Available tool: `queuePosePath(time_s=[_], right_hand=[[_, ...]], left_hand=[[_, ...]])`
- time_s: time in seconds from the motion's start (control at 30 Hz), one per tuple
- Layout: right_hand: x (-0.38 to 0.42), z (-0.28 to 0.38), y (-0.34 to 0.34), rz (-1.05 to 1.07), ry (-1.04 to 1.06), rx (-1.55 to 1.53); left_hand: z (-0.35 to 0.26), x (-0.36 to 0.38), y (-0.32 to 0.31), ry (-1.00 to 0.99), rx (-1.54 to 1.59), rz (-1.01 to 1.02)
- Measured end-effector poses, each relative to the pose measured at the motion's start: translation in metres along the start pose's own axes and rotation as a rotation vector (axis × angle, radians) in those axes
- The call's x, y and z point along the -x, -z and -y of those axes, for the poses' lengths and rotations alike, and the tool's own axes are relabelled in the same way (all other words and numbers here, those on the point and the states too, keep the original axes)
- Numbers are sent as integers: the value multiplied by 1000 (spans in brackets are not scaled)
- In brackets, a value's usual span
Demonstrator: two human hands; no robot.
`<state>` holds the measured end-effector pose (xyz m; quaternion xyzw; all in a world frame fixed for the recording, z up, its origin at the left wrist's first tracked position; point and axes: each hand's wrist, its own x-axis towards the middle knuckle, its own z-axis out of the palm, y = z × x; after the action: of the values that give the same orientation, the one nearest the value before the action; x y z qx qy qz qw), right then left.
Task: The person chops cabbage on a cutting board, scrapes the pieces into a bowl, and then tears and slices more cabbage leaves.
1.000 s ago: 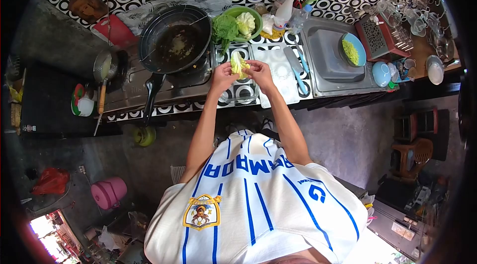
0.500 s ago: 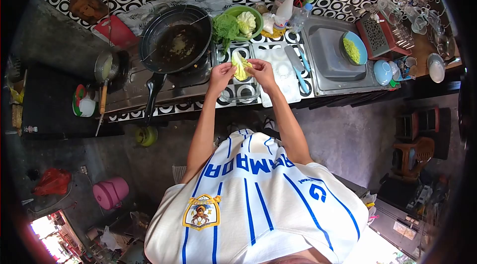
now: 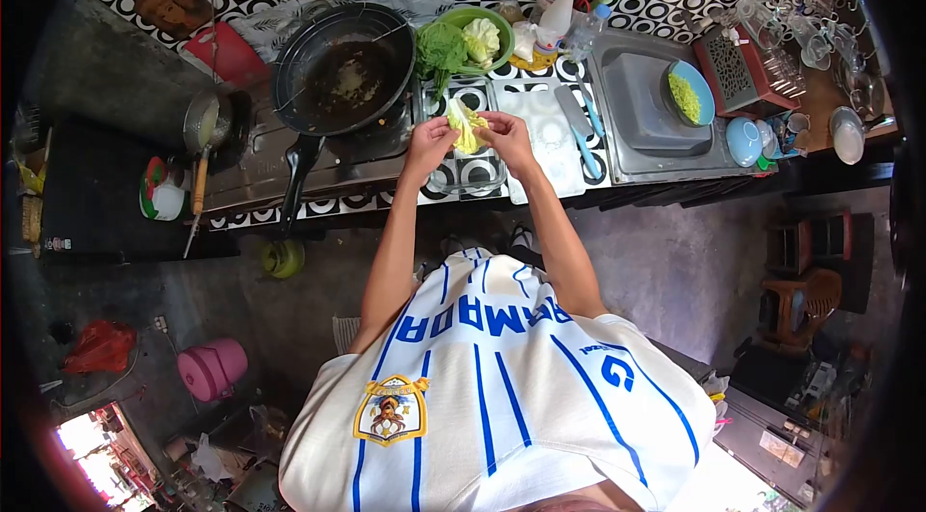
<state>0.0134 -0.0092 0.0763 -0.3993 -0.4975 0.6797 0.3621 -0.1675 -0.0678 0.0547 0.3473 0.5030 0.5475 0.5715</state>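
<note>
- We see both hands raised over the counter, holding one pale green cabbage leaf [image 3: 464,123] between them.
- Our left hand [image 3: 428,139] pinches the leaf's left edge; our right hand [image 3: 503,134] pinches its right edge. Both grips are narrow, fingertips closed on the leaf, with nothing else in either hand.
- The leaf lies directly between the two grips, touching both. Its long axis runs away from us, its far end pointing toward the green bowl [image 3: 471,38] and its near end hanging toward our wrists.
- Neither hand is clearly nearer: the leaf sits midway, so we judge that the hold is shared evenly.
- Just below the grip sits a clear glass dish [image 3: 470,175] on the patterned counter; the leaf hangs over its far end, apart from it.
- Beyond the grip, the green bowl holds leafy greens and a pale cabbage head.
- To the left of our left hand stands the black wok [image 3: 342,73] on the stove, near but not touching.
- To the right of our right hand lie the white cutting board [image 3: 540,131] and a knife [image 3: 576,126] with a blue handle, just beside that hand.
</note>
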Motion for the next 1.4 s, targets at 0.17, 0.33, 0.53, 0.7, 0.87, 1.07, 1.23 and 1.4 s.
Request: queuePosePath(time_s=[0.17, 0.33, 0.53, 0.7, 0.87, 1.07, 1.23, 1.4], right_hand=[[4, -2, -2, -17, -21, -17], [1, -9, 1, -30, -24, -25], [2, -10, 4, -59, -16, -25], [4, -7, -2, -62, -19, -19], [1, -9, 0, -34, -9, -7], [3, -10, 0, -48, -18, -14], [4, -13, 0, -49, -13, -11], [3, -25, 0, 27, 32, -20]], left_hand=[[4, -2, -1, 4, 31, 25], [-1, 3, -13, 12, 41, 32], [3, -2, -6, 24, -41, 47], [8, -5, -8, -22, -2, 23], [3, 2, -15, -58, -17, -23], [11, 1, -6, -96, -74, 68], [1, 1, -4, 2, 109, 90], [3, -1, -8, -100, 43, -126]])
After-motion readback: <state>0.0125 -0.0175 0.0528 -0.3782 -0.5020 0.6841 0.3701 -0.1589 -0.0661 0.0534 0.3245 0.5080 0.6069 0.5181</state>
